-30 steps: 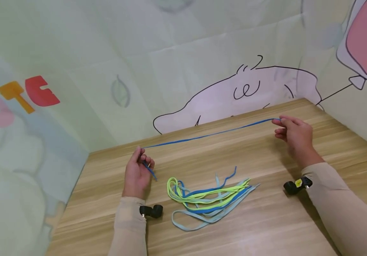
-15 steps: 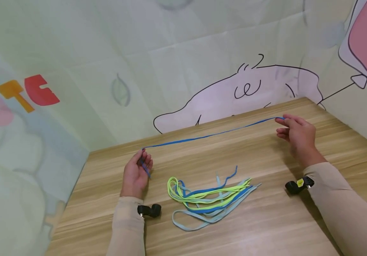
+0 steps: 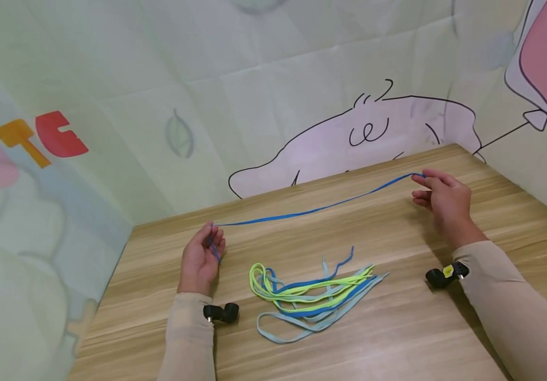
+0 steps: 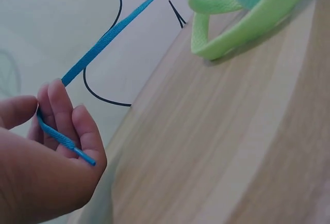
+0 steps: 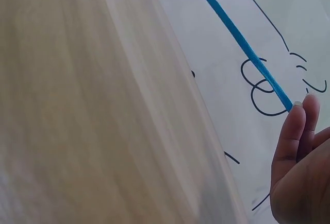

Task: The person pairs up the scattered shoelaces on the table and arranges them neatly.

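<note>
A flat blue shoelace (image 3: 302,213) stretches above the table between my two hands, sagging slightly. My left hand (image 3: 200,260) pinches it between thumb and fingers near one end. In the left wrist view the short tail (image 4: 58,136) with its plastic tip hangs across the curled fingers. At the far right my right hand (image 3: 446,203) pinches the other end, which is hidden behind the fingers in the right wrist view. Between and nearer than the hands lies a loose bundle of shoelaces (image 3: 311,297) in yellow-green, blue and pale grey-blue.
The wood-grain table (image 3: 387,338) meets a printed cloth backdrop (image 3: 216,116) along its far and left edges. A single blue lace end (image 3: 347,259) sticks out from the bundle toward the back. Each wrist bears a small black camera.
Both hands have drifted slightly outward, the right one a little up. The held shoelace has gone from nearly taut to a light sag. The bundle lies as before.
</note>
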Motion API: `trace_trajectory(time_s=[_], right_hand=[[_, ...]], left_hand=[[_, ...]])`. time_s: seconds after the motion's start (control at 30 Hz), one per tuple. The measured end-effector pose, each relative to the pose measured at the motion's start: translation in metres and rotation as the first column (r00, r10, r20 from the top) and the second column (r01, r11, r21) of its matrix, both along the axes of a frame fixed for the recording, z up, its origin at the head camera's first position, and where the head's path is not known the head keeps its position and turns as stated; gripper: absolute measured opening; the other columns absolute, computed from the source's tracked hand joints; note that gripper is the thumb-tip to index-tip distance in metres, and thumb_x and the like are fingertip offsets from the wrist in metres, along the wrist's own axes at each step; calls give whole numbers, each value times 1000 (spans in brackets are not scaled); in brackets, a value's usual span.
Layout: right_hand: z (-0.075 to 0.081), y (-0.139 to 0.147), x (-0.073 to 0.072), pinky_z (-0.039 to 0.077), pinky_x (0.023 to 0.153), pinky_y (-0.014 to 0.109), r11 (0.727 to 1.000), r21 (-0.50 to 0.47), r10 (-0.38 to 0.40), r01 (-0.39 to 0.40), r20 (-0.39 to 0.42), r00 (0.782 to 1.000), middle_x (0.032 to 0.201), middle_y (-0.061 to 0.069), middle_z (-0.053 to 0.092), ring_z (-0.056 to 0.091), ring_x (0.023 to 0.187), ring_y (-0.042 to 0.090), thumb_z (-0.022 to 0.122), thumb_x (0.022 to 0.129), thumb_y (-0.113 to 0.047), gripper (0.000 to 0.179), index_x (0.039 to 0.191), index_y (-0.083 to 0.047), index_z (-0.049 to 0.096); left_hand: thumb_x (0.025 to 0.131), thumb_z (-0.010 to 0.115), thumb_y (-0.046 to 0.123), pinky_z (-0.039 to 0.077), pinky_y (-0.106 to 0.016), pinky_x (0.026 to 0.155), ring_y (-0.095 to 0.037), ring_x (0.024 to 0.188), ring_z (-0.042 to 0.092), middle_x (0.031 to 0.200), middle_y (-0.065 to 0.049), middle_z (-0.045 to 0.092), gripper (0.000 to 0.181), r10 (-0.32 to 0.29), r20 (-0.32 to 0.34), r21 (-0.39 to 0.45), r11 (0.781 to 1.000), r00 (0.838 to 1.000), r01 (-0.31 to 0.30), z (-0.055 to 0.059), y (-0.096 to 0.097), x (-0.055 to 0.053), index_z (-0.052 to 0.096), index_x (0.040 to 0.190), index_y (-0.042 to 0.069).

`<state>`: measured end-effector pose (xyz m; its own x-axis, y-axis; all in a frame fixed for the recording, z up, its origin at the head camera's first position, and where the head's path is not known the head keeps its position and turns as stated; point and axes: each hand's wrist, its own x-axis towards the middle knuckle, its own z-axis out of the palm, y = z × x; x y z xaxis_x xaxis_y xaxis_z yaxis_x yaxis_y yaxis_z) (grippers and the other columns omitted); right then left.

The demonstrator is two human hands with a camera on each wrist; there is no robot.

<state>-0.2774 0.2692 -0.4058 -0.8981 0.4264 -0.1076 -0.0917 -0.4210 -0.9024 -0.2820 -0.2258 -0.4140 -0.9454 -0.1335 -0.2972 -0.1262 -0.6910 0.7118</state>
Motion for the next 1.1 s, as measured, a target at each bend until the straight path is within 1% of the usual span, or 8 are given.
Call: trace_trajectory(time_s=[0.07, 0.13, 0.23, 0.37, 0.47, 0.7, 0.83, 1.1], right_hand=[[0, 0, 0, 58, 62, 25, 1000, -10, -1, 2, 13, 1000, 95, -2, 75, 69, 60, 14, 55, 103, -10, 17, 116, -12, 65], [1, 1, -1, 58, 62, 25, 1000, -17, 0, 0, 27, 1000, 99, -2, 75, 69, 61, 14, 52, 104, -10, 22, 122, -10, 63], [1, 1, 0, 58, 64, 25, 1000, -29, 6, -5, 41, 999, 115, 1, 72, 70, 62, 14, 49, 104, -9, 33, 136, -8, 58], [1, 1, 1, 58, 68, 25, 999, 13, 38, -39, 50, 998, 142, 7, 58, 71, 68, 13, 46, 106, -13, 43, 149, -8, 46], [2, 0, 1, 57, 72, 24, 993, 85, 80, -85, 65, 995, 152, 9, 46, 72, 75, 12, 46, 107, -17, 48, 154, -9, 38], [2, 0, -2, 56, 79, 23, 962, 207, 153, -178, 129, 980, 161, 9, 31, 72, 86, 8, 44, 107, -23, 57, 160, -11, 23], [2, -1, -3, 55, 82, 24, 953, 228, 167, -201, 159, 973, 164, 8, 25, 72, 91, 8, 43, 108, -26, 60, 161, -11, 17], [2, -2, -3, 54, 84, 25, 946, 229, 188, -228, 187, 964, 166, 8, 15, 71, 97, 9, 42, 108, -30, 65, 162, -13, 8]], left_hand=[[102, 58, 12, 51, -27, 78, -13, 78, 67, 83, -1, 70, 10, -7, 1, -10, 1000, 1000, 7, 0, 0, -1, 66, 108, 10], [103, 57, 13, 52, -26, 77, -13, 79, 67, 85, -1, 71, 11, -21, 7, -13, 1000, 1000, 21, 0, 1, -1, 64, 111, 10], [104, 56, 14, 53, -27, 77, -14, 80, 69, 89, -2, 73, 13, -48, 19, -8, 999, 999, 48, -1, 0, -2, 62, 115, 10], [105, 54, 18, 53, -27, 80, -14, 85, 70, 96, -2, 74, 17, -89, 31, -21, 996, 996, 89, -2, -1, -3, 60, 119, 11], [105, 54, 21, 53, -26, 81, -13, 88, 70, 100, -2, 74, 20, -109, 38, -36, 993, 993, 110, -2, 0, -2, 58, 122, 12], [104, 56, 22, 54, -28, 85, -15, 98, 70, 110, -3, 72, 22, -127, 59, -43, 991, 990, 129, 0, 0, -2, 56, 124, 13], [105, 55, 22, 53, -29, 88, -16, 100, 69, 112, -4, 72, 23, -138, 58, -48, 989, 989, 140, -1, 0, -3, 55, 125, 12], [107, 49, 22, 51, -30, 92, -17, 110, 67, 117, -5, 71, 32, -133, 52, -93, 986, 990, 138, -3, -1, -1, 51, 136, 10]])
